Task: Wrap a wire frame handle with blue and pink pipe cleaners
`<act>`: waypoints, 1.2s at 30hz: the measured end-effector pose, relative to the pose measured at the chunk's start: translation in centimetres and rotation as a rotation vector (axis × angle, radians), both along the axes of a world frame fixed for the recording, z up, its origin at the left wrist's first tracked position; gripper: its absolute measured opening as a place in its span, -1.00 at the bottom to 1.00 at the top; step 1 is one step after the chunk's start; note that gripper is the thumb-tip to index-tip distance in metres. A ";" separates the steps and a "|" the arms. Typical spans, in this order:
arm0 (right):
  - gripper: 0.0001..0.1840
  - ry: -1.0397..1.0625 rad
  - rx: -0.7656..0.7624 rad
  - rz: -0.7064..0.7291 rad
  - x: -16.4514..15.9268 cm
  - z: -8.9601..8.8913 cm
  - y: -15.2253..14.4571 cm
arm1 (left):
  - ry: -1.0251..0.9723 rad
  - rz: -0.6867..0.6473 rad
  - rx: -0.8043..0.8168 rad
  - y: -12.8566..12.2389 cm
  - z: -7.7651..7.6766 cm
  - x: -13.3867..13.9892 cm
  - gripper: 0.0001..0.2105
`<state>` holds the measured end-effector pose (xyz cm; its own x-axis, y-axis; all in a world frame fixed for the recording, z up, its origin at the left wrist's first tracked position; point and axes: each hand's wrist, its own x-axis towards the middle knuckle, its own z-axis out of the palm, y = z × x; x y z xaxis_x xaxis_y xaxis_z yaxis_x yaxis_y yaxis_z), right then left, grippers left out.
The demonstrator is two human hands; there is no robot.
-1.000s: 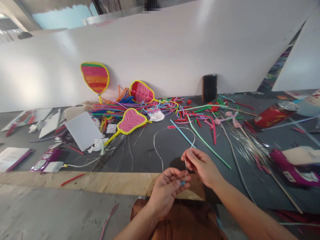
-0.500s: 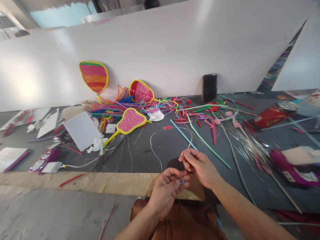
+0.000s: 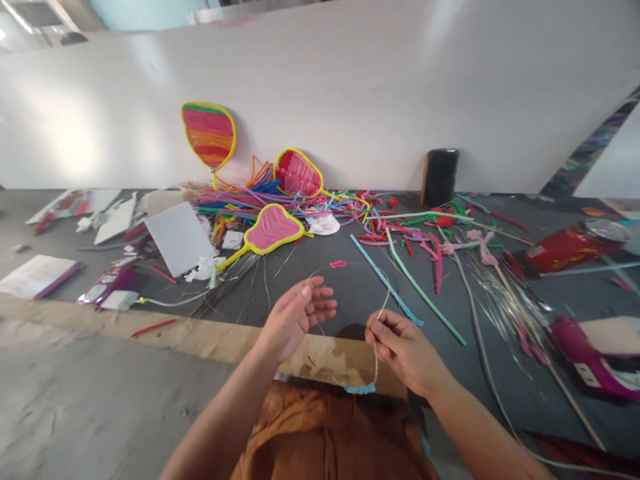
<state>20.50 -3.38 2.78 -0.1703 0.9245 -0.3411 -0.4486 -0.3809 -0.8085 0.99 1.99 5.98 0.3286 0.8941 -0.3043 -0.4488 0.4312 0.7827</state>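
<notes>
Thin wire (image 3: 379, 347) strung between my hands, blue beads (image 3: 358, 389) sagging low over my lap.
Right hand (image 3: 403, 347) pinches it; left hand (image 3: 296, 317), half-spread, barely hooks it, so beads could slide off.

Nothing readable here, honestly. The red can (image 3: 570, 246) lying on its side has a pale label patch, and the purple packet (image 3: 104, 287) maybe carries some print, but both are too blurry to make out.

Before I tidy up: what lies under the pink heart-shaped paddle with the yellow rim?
The pink heart-shaped paddle lies on thin silvery wires atop the dark table; anything directly beneath its head is hidden.
</notes>
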 end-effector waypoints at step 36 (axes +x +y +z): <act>-0.59 -0.352 0.054 0.119 -2.0 -0.1 -5.2 | 1.020 -1.133 0.617 3.4 3.8 4.0 -0.89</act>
